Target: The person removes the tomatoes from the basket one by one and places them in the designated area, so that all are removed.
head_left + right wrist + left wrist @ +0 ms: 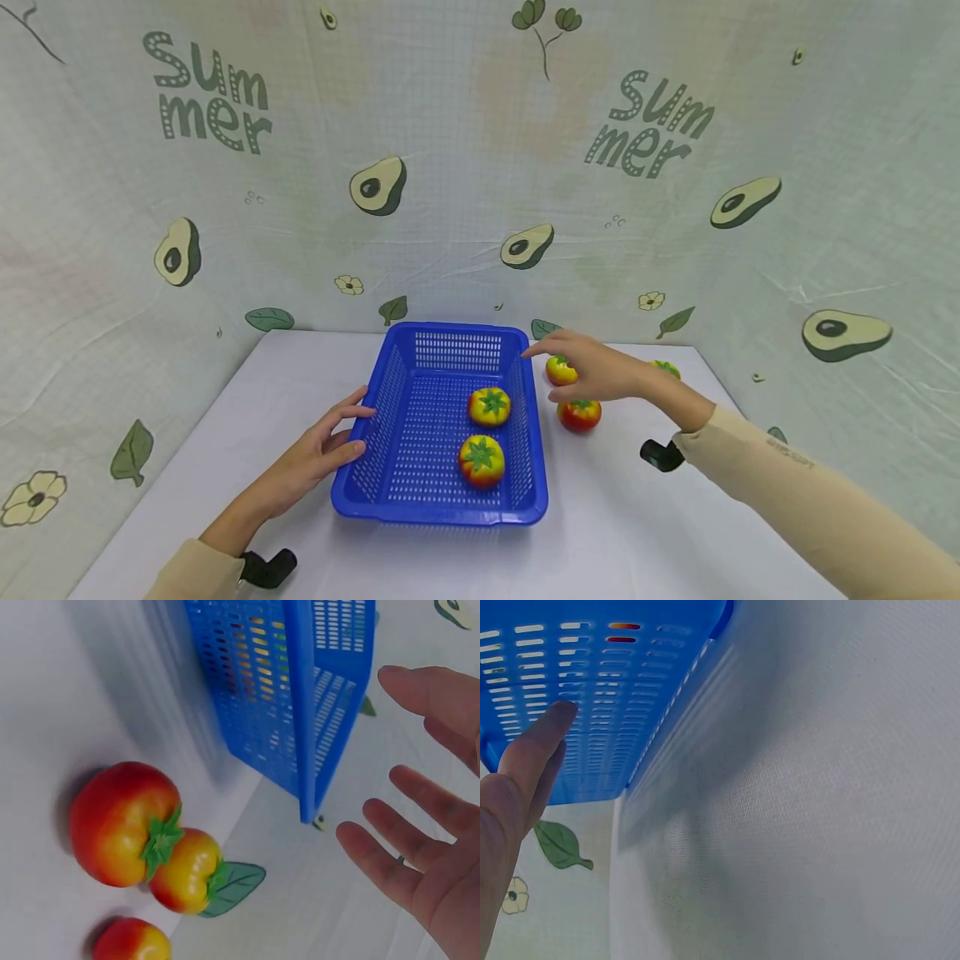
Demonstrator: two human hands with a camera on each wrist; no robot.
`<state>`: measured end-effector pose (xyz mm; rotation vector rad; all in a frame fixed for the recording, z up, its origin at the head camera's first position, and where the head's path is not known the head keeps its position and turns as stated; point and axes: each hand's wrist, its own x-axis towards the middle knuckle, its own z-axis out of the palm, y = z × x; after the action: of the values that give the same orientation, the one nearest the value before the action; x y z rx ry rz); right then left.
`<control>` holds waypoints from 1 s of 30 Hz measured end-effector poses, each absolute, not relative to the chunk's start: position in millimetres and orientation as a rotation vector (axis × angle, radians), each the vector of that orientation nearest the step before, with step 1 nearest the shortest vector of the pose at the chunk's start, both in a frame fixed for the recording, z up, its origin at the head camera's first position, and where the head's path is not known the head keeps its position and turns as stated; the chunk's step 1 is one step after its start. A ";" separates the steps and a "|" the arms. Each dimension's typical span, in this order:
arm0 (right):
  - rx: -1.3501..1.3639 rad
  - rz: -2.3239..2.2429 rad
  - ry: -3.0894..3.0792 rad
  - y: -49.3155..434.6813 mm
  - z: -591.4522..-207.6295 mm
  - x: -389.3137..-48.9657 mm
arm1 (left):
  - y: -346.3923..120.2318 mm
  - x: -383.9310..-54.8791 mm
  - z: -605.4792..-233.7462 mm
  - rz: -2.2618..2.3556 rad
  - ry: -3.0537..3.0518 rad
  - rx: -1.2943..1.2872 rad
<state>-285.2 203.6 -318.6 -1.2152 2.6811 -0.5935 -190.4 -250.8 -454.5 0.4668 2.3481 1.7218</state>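
Observation:
A blue perforated plastic basket (438,517) stands on the table. Inside it, towards its right side, lie two red-and-yellow tomatoes, a rear one (489,407) and a front one (482,462). My left hand (311,458) touches the basket's left side with extended fingers; in the left wrist view the fingers (536,750) lie against the slotted wall. Over the table just right of the basket is my right hand (596,367), its fingers spread and holding nothing. Below it are a red tomato (579,416) and a yellower tomato (561,371), which it partly hides.
Another tomato (666,368) lies farther right, partly behind the right wrist. The white table (622,517) ends at a fabric backdrop (450,125) printed with avocados, leaves and lettering, which surrounds the back and sides.

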 end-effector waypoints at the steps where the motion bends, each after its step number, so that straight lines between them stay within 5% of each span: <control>1: -1.219 -0.592 2.673 200.4 -318.6 -284.3 | -250.9 -190.6 -454.8 1.721 2.350 0.466; 30: -1.397 -0.495 2.353 139.1 -347.3 -272.2 | -250.3 -191.3 -455.3 1.729 2.335 0.476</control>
<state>-272.2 139.1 -347.3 -1.3967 2.3530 -0.4954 -191.3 -250.3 -455.3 0.4763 2.3351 1.7287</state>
